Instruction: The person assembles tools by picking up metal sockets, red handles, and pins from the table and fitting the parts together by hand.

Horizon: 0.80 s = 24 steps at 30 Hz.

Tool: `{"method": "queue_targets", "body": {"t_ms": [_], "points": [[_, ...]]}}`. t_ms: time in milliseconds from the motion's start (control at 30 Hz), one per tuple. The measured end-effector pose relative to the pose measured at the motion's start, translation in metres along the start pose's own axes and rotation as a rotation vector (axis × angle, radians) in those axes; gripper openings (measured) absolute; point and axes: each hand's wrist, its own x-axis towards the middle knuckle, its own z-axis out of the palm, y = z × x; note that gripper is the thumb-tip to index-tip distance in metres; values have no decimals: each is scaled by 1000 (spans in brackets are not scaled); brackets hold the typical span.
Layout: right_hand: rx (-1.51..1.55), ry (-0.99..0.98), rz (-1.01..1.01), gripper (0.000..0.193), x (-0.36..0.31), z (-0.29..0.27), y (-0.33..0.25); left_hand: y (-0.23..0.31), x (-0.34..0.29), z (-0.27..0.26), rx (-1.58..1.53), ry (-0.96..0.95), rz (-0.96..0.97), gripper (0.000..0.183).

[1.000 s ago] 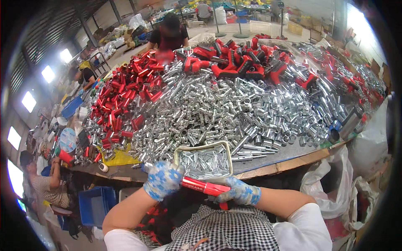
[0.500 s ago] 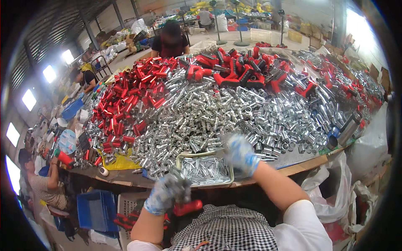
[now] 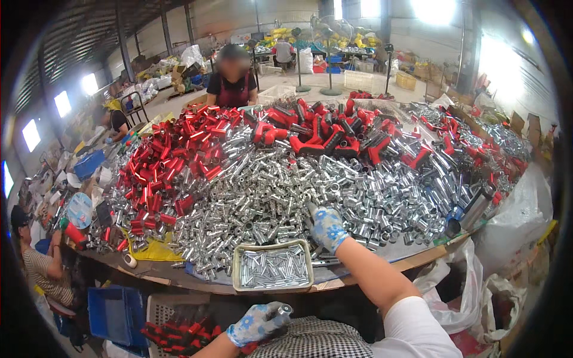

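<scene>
My left hand (image 3: 253, 325), in a white glove with blue print, is low in front of my checked apron. Its fingers are wrapped round a short metal cylinder (image 3: 285, 310) with a round, recessed end. Further up, my right hand (image 3: 328, 230), gloved the same way, reaches to the near slope of a heap of small silver metal fittings (image 3: 268, 185). Its fingertips are at the fittings, thumb and forefinger apart, and nothing shows between them. Left of that hand, a cream tray (image 3: 237, 271) of thin metal pins sits at the table's front edge.
Red tubes (image 3: 158, 161) are heaped at the left, red-and-black handles (image 3: 334, 137) at the back. Below the table are a blue crate (image 3: 116, 313) and a basket with red-and-black pieces (image 3: 179, 334). Plastic bags (image 3: 459, 286) hang at the right. A person (image 3: 231, 80) sits across the table.
My left hand has dropped lower, toward my apron. My right hand has moved from beside the tray onto the heap of fittings. The whole view has shifted, and the person opposite has raised their head.
</scene>
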Motion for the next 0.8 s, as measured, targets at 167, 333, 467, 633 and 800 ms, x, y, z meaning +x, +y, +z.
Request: {"method": "queue_targets", "body": {"t_ms": [167, 333, 467, 633, 800], "points": [[546, -88, -103, 27, -28, -48, -26, 3, 3, 10, -250, 172, 127, 48], [807, -839, -405, 29, -78, -93, -73, 9, 4, 10, -178, 184, 31, 50], [776, -801, -454, 31, -97, -82, -79, 16, 17, 10, -38, 168, 113, 52], [650, -820, -415, 51, -89, -101, -89, -3, 18, 10, 124, 141, 210, 41], [650, -1046, -358, 62, -56, -121, -66, 19, 14, 9, 82, 287, 260, 41]]}}
